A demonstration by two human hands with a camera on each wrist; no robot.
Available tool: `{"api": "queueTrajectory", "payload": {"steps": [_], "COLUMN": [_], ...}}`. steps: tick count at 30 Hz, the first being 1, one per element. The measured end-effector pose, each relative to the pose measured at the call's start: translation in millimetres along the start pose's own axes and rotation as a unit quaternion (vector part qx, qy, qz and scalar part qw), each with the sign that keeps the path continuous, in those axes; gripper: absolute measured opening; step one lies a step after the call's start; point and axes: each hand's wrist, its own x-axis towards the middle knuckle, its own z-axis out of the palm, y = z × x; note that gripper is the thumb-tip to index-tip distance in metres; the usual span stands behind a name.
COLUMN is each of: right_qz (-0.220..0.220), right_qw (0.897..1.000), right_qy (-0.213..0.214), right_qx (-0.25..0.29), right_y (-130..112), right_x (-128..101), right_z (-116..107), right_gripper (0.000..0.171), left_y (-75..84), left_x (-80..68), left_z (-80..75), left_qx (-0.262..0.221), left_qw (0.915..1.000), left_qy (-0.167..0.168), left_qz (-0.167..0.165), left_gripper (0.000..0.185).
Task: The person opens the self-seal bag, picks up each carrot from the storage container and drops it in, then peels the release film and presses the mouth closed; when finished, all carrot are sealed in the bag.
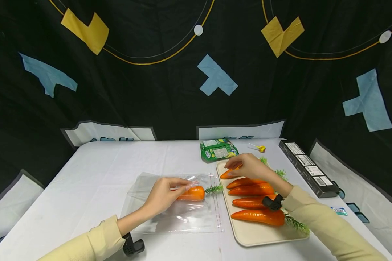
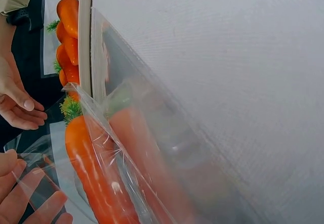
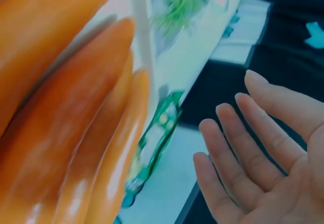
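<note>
A clear plastic bag lies flat on the white table, its open side toward the tray. Inside it is an orange carrot whose green leafy top pokes out past the film. My left hand pinches the bag's upper film above the carrot's body. Over the far end of the beige tray hovers my right hand, above an orange carrot. In the right wrist view that hand has its fingers spread, holding nothing. Several more carrots lie side by side on the tray.
Behind the tray sits a green snack packet, with a yellow lollipop to its right. A long black box lies along the right side, and a small blue-and-white packet is near its front end. A dark curtain hangs behind the table.
</note>
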Motion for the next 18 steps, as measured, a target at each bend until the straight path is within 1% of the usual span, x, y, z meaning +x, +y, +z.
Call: {"api": "queueTrajectory", "payload": {"steps": [6, 11, 14, 18], "right_qz": [-0.009, 0.004, 0.008, 0.001], "right_qw": [1.0, 1.0, 1.0, 0.999], "right_qy": [-0.004, -0.013, -0.021, -0.036], "right_qx": [-0.014, -0.016, -0.02, -0.031], "right_y": [21, 37, 47, 60], "right_x": [-3, -4, -4, -3], "right_z": [-13, -23, -27, -32], "right_gripper": [0.019, 0.021, 0.022, 0.025], "left_y": [0.3, 0.7, 0.6, 0.4], "left_x": [0.1, 0.2, 0.4, 0.5], "left_z": [1.0, 1.3, 1.3, 1.4], "left_qx": [-0.001, -0.002, 0.001, 0.003], "left_qw": [1.0, 1.0, 1.0, 1.0], "left_qy": [-0.002, -0.004, -0.003, -0.004], "left_qz": [-0.001, 0.003, 0.005, 0.004], "left_gripper": [0.015, 0.015, 0.015, 0.016]}}
